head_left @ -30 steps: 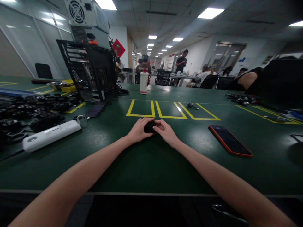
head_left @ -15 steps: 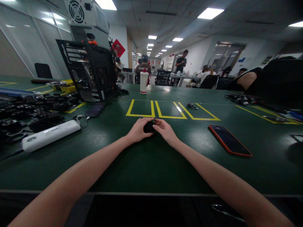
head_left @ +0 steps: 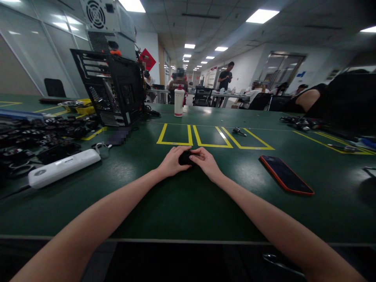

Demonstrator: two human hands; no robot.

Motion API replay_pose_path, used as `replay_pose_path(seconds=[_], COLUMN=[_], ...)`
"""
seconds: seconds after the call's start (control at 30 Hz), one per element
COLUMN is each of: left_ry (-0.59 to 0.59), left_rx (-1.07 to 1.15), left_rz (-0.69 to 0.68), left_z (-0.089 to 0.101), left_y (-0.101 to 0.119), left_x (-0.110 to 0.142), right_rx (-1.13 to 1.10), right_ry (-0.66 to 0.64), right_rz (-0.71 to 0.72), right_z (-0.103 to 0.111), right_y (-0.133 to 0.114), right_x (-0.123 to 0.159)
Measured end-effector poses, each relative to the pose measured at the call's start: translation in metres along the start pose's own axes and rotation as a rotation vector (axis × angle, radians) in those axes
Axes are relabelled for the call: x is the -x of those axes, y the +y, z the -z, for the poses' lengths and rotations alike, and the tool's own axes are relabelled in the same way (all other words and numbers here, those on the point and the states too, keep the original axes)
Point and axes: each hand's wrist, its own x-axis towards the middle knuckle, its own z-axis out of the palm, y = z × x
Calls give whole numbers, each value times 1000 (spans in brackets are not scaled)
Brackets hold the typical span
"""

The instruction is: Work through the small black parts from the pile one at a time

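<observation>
A small black object [head_left: 184,158], its kind too dark to make out, is held between my two hands just above or on the green table [head_left: 188,207]. My left hand [head_left: 173,161] curls round it from the left, thumb below and fingers on top. From the right, my right hand [head_left: 206,161] pinches at the object's edge with thumb and fingertips. Beyond my hands, yellow tape outlines [head_left: 194,146] mark the tabletop. A small dark metallic part [head_left: 239,132] lies at the right-hand outline.
An orange-edged phone [head_left: 286,174] lies to the right. At left are a white power strip [head_left: 64,167], a pile of black parts [head_left: 44,135] and an open computer case [head_left: 117,88]. A white cup [head_left: 178,103] stands farther back. Someone in black [head_left: 337,98] sits at far right.
My right fingertips have shifted slightly on the black object, and a greenish spot near its top no longer shows. Both arms stay almost where they were.
</observation>
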Motion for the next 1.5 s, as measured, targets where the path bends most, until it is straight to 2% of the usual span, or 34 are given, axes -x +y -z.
replay_pose_path(seconds=[0.13,0.3,0.47,0.73,0.83,1.0,1.27,1.37,1.5], left_ry=[4,0,-2,3,3,2,-2,3,5], left_rx=[1,-1,-2,5,4,4,-3,-7,1], left_rz=[-3,-6,5,1,6,9,-1,-5,-1], left_z=[0,0,0,0,0,0,1,0,0], left_y=[0,0,0,0,0,0,-1,-1,0], left_x=[0,1,0,0,1,1,0,0,1], right_rx=[29,14,-47,37,33,-25,-5,16,-10], right_ry=[28,-46,-56,19,-31,-92,-13,8,-58], right_rz=[-22,-35,-8,-22,-65,-24,-5,-39,-90], right_z=[0,2,1,0,2,3,0,1,3], right_y=[3,6,4,3,4,3,2,5,7], right_x=[-3,0,4,-1,-2,3,0,-3,-3])
